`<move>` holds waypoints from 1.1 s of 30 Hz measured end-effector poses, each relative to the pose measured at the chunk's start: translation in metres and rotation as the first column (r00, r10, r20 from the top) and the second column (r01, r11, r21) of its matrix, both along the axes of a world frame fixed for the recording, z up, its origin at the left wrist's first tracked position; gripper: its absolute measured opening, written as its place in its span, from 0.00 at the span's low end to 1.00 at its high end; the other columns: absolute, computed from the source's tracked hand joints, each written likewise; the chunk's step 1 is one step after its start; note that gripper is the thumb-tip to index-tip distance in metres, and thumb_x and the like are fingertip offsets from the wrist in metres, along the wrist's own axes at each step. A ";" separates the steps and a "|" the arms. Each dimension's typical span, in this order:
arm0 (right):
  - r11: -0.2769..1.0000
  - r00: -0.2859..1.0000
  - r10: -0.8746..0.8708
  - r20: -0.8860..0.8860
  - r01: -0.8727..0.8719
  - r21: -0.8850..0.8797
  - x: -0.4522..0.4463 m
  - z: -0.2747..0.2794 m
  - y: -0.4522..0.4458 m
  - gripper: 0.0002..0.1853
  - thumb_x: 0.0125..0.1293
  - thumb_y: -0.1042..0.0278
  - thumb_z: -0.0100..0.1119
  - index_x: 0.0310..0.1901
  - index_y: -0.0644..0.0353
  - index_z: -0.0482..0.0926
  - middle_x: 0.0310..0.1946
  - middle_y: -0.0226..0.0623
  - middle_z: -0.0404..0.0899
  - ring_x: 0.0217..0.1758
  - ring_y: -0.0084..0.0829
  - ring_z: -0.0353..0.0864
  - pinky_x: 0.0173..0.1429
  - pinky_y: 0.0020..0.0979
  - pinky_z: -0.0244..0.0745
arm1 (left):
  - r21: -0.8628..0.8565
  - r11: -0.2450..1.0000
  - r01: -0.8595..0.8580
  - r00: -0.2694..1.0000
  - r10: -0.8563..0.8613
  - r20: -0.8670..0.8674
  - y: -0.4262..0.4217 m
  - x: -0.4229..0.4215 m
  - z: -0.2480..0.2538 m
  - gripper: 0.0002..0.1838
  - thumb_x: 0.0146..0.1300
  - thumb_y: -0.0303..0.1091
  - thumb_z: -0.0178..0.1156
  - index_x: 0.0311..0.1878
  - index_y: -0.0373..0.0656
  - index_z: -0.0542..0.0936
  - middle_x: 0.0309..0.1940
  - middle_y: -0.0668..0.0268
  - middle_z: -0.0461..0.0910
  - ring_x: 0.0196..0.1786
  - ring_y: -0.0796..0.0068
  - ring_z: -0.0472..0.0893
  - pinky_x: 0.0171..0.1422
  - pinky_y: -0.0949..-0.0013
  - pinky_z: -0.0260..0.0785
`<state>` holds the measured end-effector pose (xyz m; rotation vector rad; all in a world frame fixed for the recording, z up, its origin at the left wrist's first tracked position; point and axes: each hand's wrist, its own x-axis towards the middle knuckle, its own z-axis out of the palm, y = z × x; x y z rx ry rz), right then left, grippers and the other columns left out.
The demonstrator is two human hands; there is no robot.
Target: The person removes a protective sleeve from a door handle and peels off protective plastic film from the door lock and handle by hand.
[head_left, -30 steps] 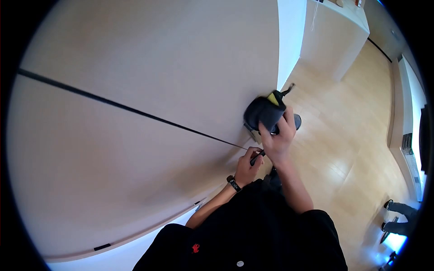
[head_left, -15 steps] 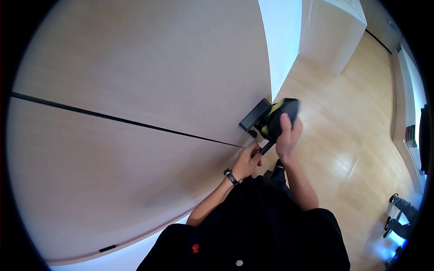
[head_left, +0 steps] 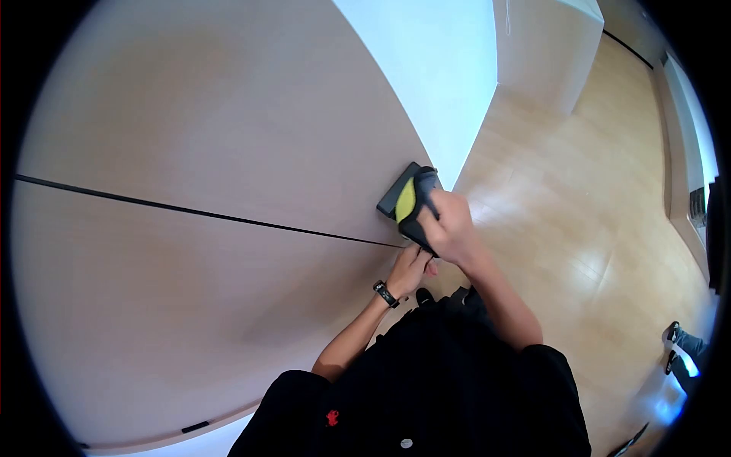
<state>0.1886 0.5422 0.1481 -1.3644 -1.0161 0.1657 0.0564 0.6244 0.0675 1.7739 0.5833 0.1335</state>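
Near one edge of the pale panel (head_left: 228,114), the right hand (head_left: 451,225) holds a black-and-yellow handheld device (head_left: 406,201), fingers wrapped around its body. A dark rectangular block (head_left: 391,193) sits just beside the yellow part; whether it touches the panel, I cannot tell. Just below the device is the left hand (head_left: 410,268), wearing a black wristwatch (head_left: 386,294), fingers curled, any grip hidden. The step looks like two-handed handling at the panel; the next move seems to call for a firm right-hand hold and careful control of tilt.
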 end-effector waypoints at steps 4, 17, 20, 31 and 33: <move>0.984 0.961 0.135 0.243 -0.101 -0.147 -0.011 -0.013 -0.002 0.09 0.54 0.69 0.55 0.24 0.65 0.71 0.22 0.47 0.73 0.28 0.49 0.74 0.33 0.42 0.69 | 0.306 0.950 0.071 0.997 -0.064 -0.030 0.017 -0.014 -0.037 0.16 0.68 0.37 0.47 0.50 0.35 0.72 0.37 0.58 0.78 0.42 0.71 0.78 0.46 0.68 0.69; 0.959 0.412 0.061 -0.909 0.227 0.168 0.011 -0.104 -0.045 0.16 0.65 0.57 0.53 0.32 0.63 0.79 0.26 0.25 0.75 0.26 0.21 0.72 0.34 0.25 0.69 | 0.133 0.965 -0.228 0.972 0.217 0.088 0.004 -0.003 -0.011 0.13 0.71 0.35 0.45 0.48 0.39 0.75 0.34 0.65 0.79 0.24 0.87 0.72 0.28 0.81 0.64; 0.902 0.337 0.048 -0.940 0.389 0.186 0.033 -0.152 -0.059 0.15 0.65 0.57 0.54 0.39 0.64 0.77 0.34 0.31 0.77 0.35 0.21 0.75 0.42 0.23 0.70 | 0.216 0.954 -0.209 0.977 0.195 0.083 0.008 -0.006 -0.014 0.12 0.72 0.36 0.45 0.46 0.39 0.75 0.34 0.66 0.78 0.26 0.85 0.72 0.30 0.79 0.67; 0.996 0.351 -0.082 -0.933 0.014 -0.083 0.018 -0.196 -0.047 0.18 0.68 0.57 0.51 0.42 0.68 0.77 0.34 0.29 0.77 0.36 0.18 0.72 0.43 0.22 0.68 | 0.541 0.824 -0.167 0.964 0.251 -0.084 0.007 0.006 0.009 0.11 0.67 0.37 0.51 0.38 0.39 0.78 0.25 0.65 0.81 0.26 0.79 0.77 0.31 0.73 0.67; 0.997 0.399 -0.013 -0.917 -0.059 -0.039 0.017 -0.199 -0.041 0.17 0.68 0.58 0.52 0.42 0.67 0.77 0.33 0.29 0.77 0.35 0.18 0.72 0.42 0.22 0.67 | 0.480 0.866 -0.139 0.949 0.255 -0.185 -0.003 0.018 0.026 0.16 0.69 0.39 0.48 0.35 0.37 0.78 0.21 0.66 0.79 0.23 0.79 0.76 0.30 0.74 0.65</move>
